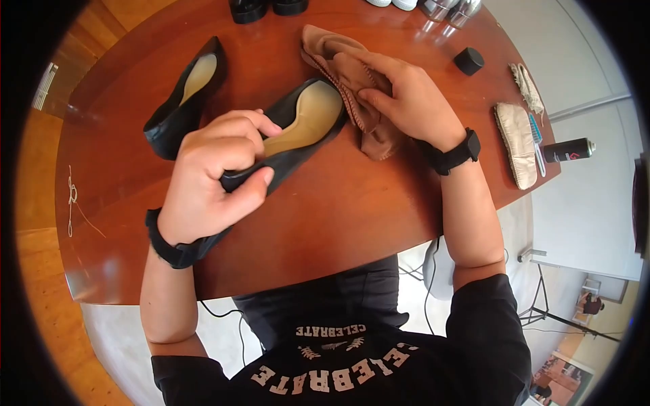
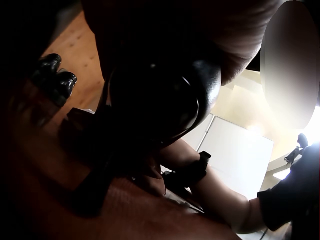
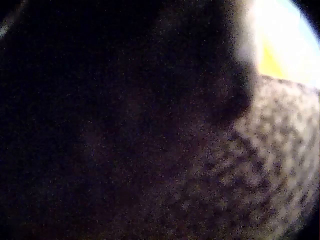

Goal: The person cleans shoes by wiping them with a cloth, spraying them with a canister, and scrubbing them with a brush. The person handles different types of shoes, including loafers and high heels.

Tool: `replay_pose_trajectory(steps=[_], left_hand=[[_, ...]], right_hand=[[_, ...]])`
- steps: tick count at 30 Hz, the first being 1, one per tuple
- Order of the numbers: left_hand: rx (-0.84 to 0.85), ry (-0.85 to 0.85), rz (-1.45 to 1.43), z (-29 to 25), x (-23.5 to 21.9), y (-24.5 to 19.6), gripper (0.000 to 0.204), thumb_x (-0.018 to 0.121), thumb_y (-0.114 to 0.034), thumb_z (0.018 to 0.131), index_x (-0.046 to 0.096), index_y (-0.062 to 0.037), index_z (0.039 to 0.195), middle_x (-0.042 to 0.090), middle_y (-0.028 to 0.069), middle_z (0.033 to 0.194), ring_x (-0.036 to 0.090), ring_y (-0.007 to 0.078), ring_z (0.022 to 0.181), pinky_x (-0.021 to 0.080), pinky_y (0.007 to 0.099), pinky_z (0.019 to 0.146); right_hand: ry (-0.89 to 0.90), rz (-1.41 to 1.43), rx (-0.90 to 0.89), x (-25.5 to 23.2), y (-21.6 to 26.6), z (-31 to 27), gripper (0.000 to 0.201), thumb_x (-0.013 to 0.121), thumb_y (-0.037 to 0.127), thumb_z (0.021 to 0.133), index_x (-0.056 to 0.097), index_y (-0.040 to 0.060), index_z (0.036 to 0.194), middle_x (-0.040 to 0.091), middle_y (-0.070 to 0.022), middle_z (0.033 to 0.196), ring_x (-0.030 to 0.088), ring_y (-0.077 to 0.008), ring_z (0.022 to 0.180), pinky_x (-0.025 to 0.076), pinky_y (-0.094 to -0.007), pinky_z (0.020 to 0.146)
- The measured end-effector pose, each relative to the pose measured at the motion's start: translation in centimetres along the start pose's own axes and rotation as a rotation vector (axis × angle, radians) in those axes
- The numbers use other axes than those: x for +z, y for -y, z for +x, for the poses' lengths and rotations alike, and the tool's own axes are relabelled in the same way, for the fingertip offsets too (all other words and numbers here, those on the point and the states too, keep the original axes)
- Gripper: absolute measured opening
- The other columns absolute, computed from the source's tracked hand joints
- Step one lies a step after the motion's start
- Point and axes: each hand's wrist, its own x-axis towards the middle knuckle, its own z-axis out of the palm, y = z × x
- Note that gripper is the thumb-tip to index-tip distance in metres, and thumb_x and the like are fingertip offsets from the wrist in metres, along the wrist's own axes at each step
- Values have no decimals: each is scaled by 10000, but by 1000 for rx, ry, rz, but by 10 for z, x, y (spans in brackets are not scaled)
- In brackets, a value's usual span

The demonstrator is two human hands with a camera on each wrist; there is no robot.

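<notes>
My left hand [image 1: 220, 162] grips a black flat shoe [image 1: 318, 111] by its heel end, thumb on the outer side and fingers curled over the opening. The shoe has a beige insole, and its toe points up and right. At the toe, my right hand [image 1: 413, 98] holds a crumpled brown cloth [image 1: 332, 51] against the shoe, thumb and fingers bunching it. The matching black shoe [image 1: 196, 84] stands to the left on the table. In the left wrist view the shiny black heel [image 2: 200, 95] fills the middle. The right wrist view is mostly dark, with blurred fabric [image 3: 270, 165] at the right.
A black cap [image 1: 468, 61] lies right of the cloth. Along the right edge are a beige pad [image 1: 516, 145], a blue-bristled brush [image 1: 535, 132], a spray can [image 1: 567, 150] and a pale lacy piece [image 1: 526, 88]. Black shoes [image 1: 249, 9] stand at the far edge; string [image 1: 72, 196] lies left.
</notes>
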Motion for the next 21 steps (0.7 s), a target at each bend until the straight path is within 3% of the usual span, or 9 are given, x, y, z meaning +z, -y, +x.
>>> replay_pose_trajectory(steps=[2,3,7,16,20,21], left_hand=[[-9,-4,-15,-1,-4,3,273,650,87,717,406,-5,640,474,94,718,607,317,833,525,418,847],[-32,-26,-29,-1,-4,5,282,634,88,717,383,-9,633,460,92,705,591,303,832,523,413,846],[-49,-60,-46,-5,-8,16,298,638,72,729,367,-11,639,427,78,681,606,301,883,506,404,841],[-68,-90,38,-6,-5,11,322,656,63,737,356,-12,649,356,90,680,634,303,945,490,386,807],[-74,-88,55,-5,-4,9,326,660,65,736,357,-14,645,352,93,678,633,308,930,494,396,802],[-80,-89,56,-5,-3,7,326,660,66,736,357,-15,643,352,94,678,633,308,925,495,399,801]], right_hand=[[-99,-111,51,-2,-9,-2,445,696,158,836,630,21,1254,693,-233,1063,654,-418,1012,533,-453,874],[-246,-135,15,0,-23,-2,392,695,194,845,659,-5,1180,692,-233,1064,659,-415,986,538,-445,855],[-319,8,255,-19,-20,-2,356,706,206,856,685,-11,1138,703,-214,1079,660,-397,1003,538,-403,870],[-830,-73,115,-39,-35,-4,251,676,92,864,710,23,1103,664,-182,1045,656,-321,968,527,-391,873],[-730,-84,-79,-27,-27,2,262,664,43,844,716,42,1101,648,-146,1013,635,-307,940,520,-372,858],[-631,-87,-81,-22,-20,0,289,664,24,836,715,47,1119,648,-138,1006,636,-306,947,521,-371,857]])
